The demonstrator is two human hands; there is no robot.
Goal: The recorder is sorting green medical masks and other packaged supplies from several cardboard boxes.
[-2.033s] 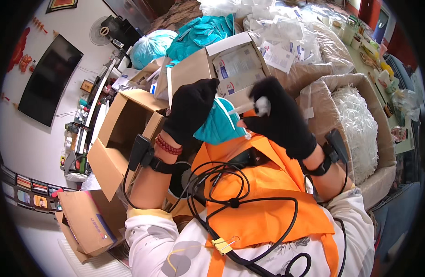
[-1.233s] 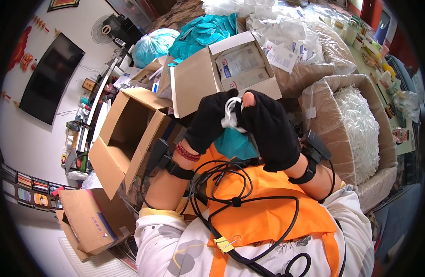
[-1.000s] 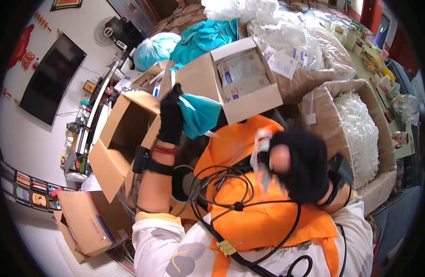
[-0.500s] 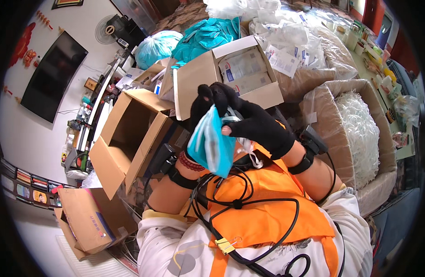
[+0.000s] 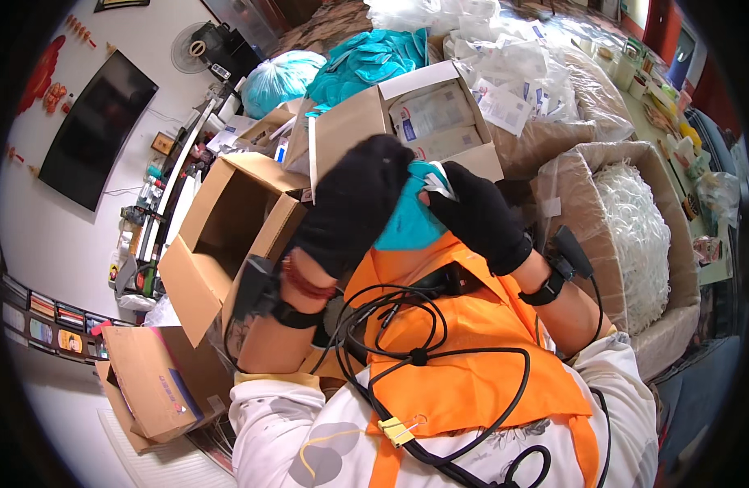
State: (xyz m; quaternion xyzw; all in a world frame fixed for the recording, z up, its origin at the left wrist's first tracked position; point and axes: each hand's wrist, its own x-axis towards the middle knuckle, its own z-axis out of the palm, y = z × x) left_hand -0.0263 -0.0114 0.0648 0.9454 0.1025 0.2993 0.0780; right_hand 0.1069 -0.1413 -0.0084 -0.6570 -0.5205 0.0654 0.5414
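Both my hands wear black gloves and meet in front of my chest. My left hand (image 5: 354, 211) cups a folded teal cloth item (image 5: 409, 221) from the left. My right hand (image 5: 476, 215) grips the same teal item from the right and pinches a small white piece (image 5: 438, 183) at its top. The teal item is mostly hidden between the two gloves. Just beyond my hands stands an open cardboard box (image 5: 374, 122) holding flat clear packets (image 5: 431, 122).
An empty open cardboard box (image 5: 220, 236) lies at my left, a smaller one (image 5: 147, 390) below it. A carton lined with plastic holds white stringy material (image 5: 631, 232) at my right. Teal bundles (image 5: 366, 61) and clear bags (image 5: 513, 65) pile up behind. Black cables cross my orange vest (image 5: 448, 358).
The teal item hung open and lower between my hands half a second ago; now it is folded up small and pressed between both gloves, higher up.
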